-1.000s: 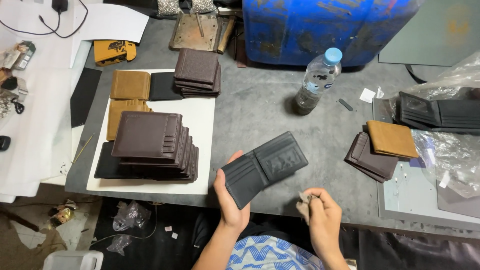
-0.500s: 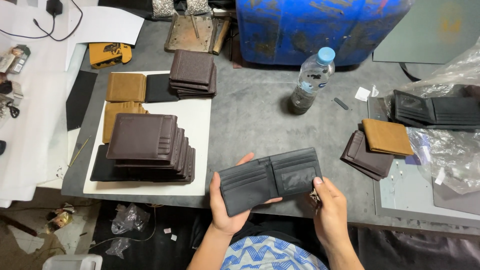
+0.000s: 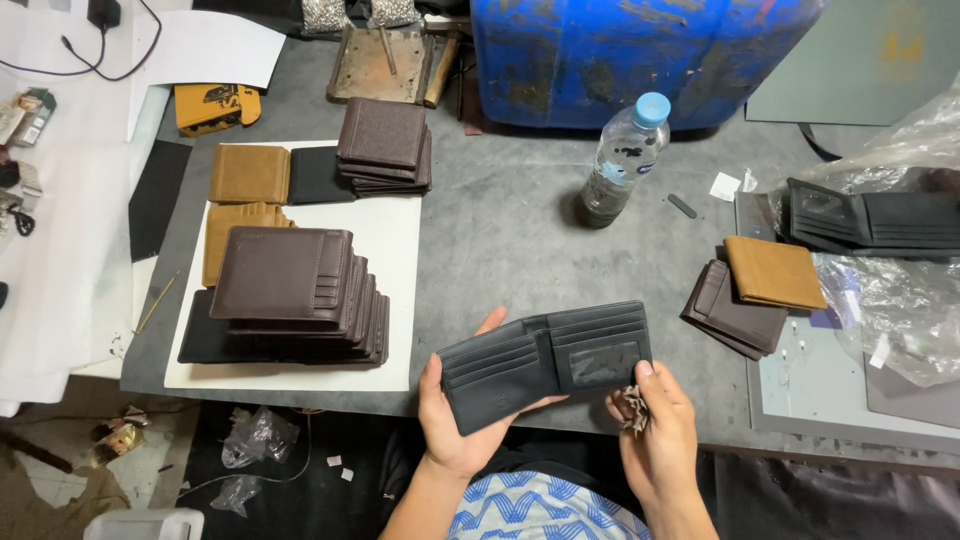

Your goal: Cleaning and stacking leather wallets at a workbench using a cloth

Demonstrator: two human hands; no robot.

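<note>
Fig. 1 | lower centre of frame: black wallet (image 3: 545,362) spread open above the surface (image 3: 500,220) edge | left hand (image 3: 455,425) cups its underside | right hand (image 3: 655,430) pinches its right edge, fingers closed round a crumpled scrap (image 3: 632,408) | best kept flat, thumbs clear of the slots.

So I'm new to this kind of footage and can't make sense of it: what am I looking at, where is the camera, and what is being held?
There is no machine here: a person works with two bare hands, filmed by a camera on their head that looks down. The left hand supports an open black leather bifold wallet. The right hand touches its right edge and also pinches a small crumpled scrap. On the grey worktable lie a stack of dark brown wallets on a white sheet, tan wallets, a clear plastic water bottle with a blue cap and more wallets on the right.
</note>
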